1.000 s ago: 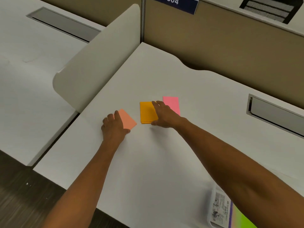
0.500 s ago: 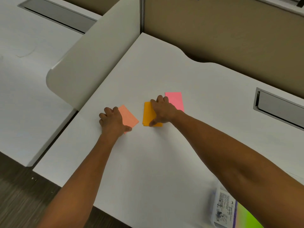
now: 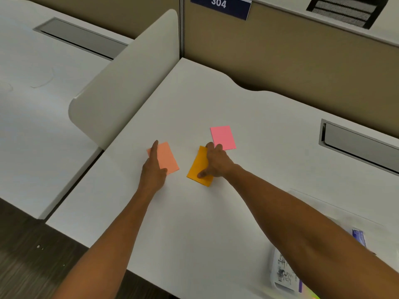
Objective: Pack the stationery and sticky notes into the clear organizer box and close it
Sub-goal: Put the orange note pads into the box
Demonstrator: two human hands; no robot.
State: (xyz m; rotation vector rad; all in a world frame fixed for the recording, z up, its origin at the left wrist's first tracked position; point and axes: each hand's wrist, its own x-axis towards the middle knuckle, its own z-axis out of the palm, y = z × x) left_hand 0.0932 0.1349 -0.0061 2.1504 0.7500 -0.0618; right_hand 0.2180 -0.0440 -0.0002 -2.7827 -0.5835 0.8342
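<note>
Your left hand [image 3: 153, 169] lies flat on the salmon note pad [image 3: 165, 157]; your right hand [image 3: 216, 162] grips the orange pad [image 3: 197, 169]. Pink pad [image 3: 222, 137] sits just beyond on the worktop [image 3: 194, 212].

On the white table [image 3: 194, 223] the near middle part, between the two forearms, is bare, so a hand can pass there. The curved divider panel [image 3: 121, 87] closes the left side, and the tan partition wall [image 3: 280, 61] closes the back. At the near right corner a clear box [image 3: 282, 275] stands in the way.
</note>
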